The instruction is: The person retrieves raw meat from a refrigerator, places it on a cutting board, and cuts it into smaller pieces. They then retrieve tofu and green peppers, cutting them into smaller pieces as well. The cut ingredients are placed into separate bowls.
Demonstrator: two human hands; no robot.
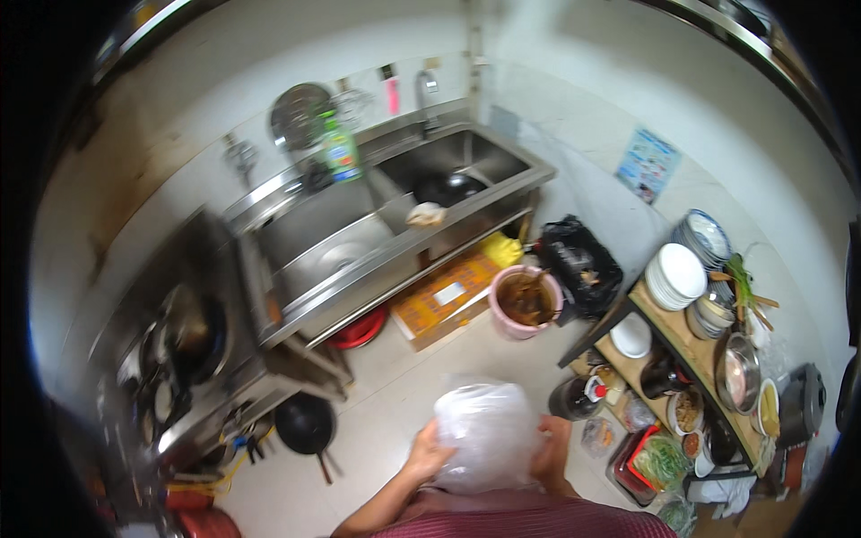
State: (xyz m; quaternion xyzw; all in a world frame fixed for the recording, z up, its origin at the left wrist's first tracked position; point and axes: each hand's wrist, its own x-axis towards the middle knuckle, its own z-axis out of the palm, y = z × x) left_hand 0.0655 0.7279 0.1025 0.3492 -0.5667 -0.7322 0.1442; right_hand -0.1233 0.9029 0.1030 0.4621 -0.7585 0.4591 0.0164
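Note:
A whitish, translucent plastic-wrapped bundle (485, 430) is held in front of my body. My left hand (430, 449) grips its left side, the thumb lying against the plastic. On the other side my right hand (551, 440) has curled fingers at the bundle's edge; part of that hand is hidden behind it. What the plastic contains cannot be made out. Beyond the bundle stands a stainless steel double sink (403, 252), with a pale cloth (426, 214) on its front edge and a dark pan (447, 188) in the right basin.
A wok (305, 422) lies on the floor at left, below the stove (222, 376). A pink bucket (526, 328), a black bin bag (582, 262) and a cardboard box (440, 302) stand ahead. The wooden shelf (672, 323) at right carries bowls, plates and food, with a dark bottle (572, 397) beside it.

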